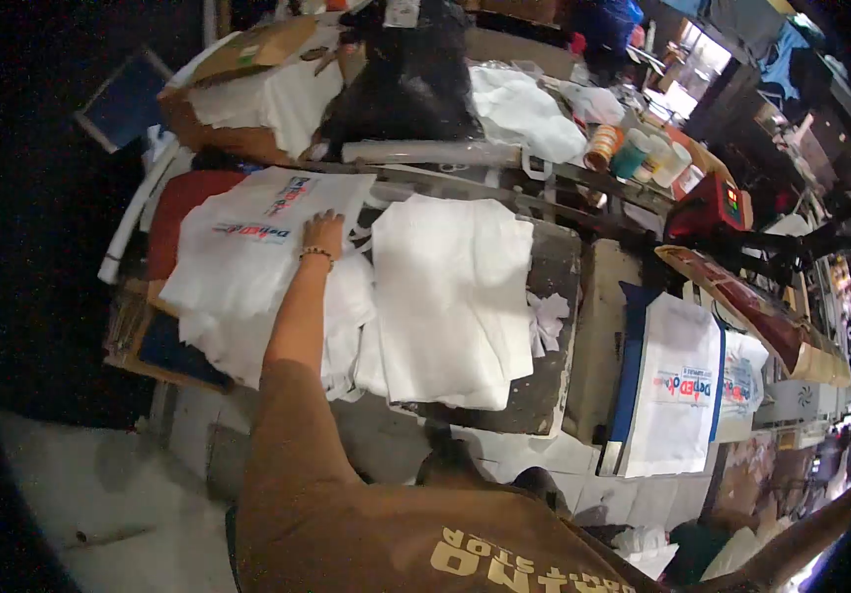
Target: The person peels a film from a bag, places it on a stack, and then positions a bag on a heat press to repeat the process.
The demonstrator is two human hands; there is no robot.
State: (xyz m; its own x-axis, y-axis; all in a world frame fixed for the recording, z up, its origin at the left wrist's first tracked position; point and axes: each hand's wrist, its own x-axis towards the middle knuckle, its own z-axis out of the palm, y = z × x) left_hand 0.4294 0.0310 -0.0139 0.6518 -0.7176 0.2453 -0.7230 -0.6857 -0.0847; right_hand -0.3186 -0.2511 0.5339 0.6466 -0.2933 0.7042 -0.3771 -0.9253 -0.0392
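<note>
The left hand (324, 234) is resting, fingers slightly apart, on the printed sheets (223, 259) left of the blank stack (445, 296), their creased layers probably handling light and limp, offering holds along the edges, while the right hand's out-of-view fingers are defying description.

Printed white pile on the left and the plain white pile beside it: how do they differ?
The printed pile shows blue and red lettering on top; the plain pile shows only blank white. The printed pile is fanned out and rumpled at its lower edge, while the plain pile lies more neatly stacked. The left hand rests on the printed pile; no hand touches the plain pile. Both are white and lie flat.
</note>
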